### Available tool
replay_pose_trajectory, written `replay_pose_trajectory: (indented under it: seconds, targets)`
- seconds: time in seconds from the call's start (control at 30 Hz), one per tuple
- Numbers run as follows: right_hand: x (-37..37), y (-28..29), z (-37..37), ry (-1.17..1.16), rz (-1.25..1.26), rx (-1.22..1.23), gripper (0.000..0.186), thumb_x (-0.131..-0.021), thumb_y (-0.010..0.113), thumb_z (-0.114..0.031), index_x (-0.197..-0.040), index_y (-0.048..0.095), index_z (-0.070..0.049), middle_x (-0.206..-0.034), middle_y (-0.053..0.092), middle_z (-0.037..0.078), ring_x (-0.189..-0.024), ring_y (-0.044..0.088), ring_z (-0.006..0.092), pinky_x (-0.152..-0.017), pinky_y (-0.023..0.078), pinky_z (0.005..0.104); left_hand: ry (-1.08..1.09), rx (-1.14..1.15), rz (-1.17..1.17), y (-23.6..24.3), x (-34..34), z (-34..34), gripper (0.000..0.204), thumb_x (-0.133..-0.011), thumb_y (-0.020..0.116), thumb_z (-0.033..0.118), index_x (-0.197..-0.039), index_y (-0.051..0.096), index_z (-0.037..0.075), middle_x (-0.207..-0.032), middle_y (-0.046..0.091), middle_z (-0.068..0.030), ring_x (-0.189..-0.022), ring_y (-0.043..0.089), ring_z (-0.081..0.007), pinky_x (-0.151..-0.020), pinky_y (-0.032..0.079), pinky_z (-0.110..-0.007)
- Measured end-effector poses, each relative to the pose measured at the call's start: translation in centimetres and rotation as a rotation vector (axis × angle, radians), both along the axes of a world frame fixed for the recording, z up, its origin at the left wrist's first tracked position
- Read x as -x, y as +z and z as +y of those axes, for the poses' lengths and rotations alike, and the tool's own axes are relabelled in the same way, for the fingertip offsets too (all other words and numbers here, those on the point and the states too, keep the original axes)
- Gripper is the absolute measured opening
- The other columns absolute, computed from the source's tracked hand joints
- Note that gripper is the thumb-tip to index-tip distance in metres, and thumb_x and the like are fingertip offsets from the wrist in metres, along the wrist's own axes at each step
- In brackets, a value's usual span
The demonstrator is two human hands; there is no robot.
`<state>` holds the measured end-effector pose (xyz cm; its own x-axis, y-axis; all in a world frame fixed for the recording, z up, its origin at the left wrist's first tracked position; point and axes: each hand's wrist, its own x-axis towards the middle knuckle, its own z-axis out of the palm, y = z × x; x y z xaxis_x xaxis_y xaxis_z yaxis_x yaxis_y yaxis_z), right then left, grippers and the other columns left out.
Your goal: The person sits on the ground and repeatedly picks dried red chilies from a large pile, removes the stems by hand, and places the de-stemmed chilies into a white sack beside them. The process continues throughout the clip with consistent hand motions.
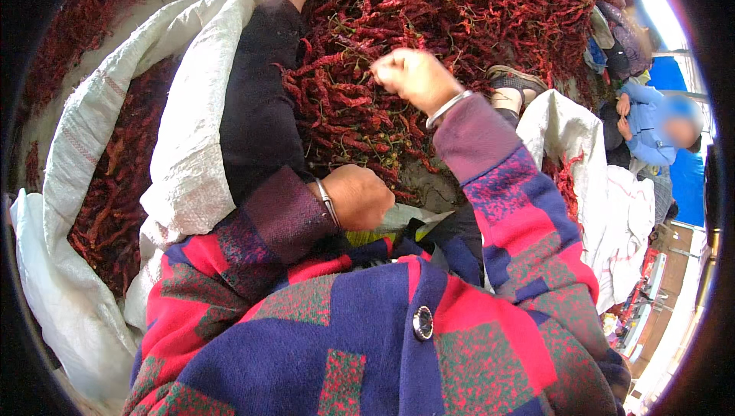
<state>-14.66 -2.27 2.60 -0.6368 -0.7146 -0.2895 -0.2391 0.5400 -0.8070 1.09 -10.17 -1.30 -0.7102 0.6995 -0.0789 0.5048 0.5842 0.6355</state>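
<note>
A broad heap of dried red chili peppers (pixel 459 10) spreads on the floor between and beyond my outstretched legs. Over its near part is my right hand (pixel 413 78), fingers drawn together in a pinch; anything between the fingertips is too small to tell. My left hand (pixel 356 196) is closed in a fist close to my lap, at the heap's near edge. Its curled fingers face away from view, so what they hold, if anything, is hidden. A metal bangle circles each wrist.
On my left stands an open white woven sack (pixel 187 125) with chilies inside. Another white sack (pixel 563 121) with chilies lies to my right. Beyond it sits a person in blue (pixel 651 121). My sandaled feet rest at the heap's edges.
</note>
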Motion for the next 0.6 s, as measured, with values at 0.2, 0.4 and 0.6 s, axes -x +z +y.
replay_pose_trajectory:
  seconds: [0.2,0.4,0.6]
  targets:
    - [-2.5,-6.5,2.2,0.15,0.286,-0.524,0.034,-0.071,0.052,-0.027,-0.095,0.05,-0.004,-0.091,0.054,0.017,-0.086,0.051,0.0313,-0.074,0.04,0.0375,0.1,0.031,0.009,-0.4,0.3,0.0,0.021,-0.065,0.049,0.024,-0.058,0.055,0.006,-0.059,0.055,-0.0129,-0.056,0.054,-0.0309,-0.053,0.044,-0.04]
    - [-1.8,-5.9,5.8,-0.101,0.018,-0.136,0.017,-0.066,0.061,-0.017,-0.077,0.057,-0.004,-0.072,0.058,0.008,-0.069,0.053,0.0156,-0.066,0.042,0.028,0.231,0.02,0.105,-1.3,1.0,0.1,0.018,-0.067,0.05,0.022,-0.07,0.056,0.006,-0.065,0.054,-0.0126,-0.063,0.053,-0.0298,-0.058,0.043,-0.04]
    - [-3.1,-2.4,8.8,-0.44,-0.229,0.284,0.009,-0.076,0.053,-0.011,-0.081,0.053,-0.004,-0.069,0.055,0.001,-0.059,0.049,0.0054,-0.053,0.04,0.0187,0.546,-0.266,-0.127,0.4,2.1,-0.5,0.021,-0.07,0.049,0.019,-0.074,0.055,0.0,-0.072,0.053,-0.0204,-0.071,0.053,-0.0333,-0.063,0.042,-0.038]
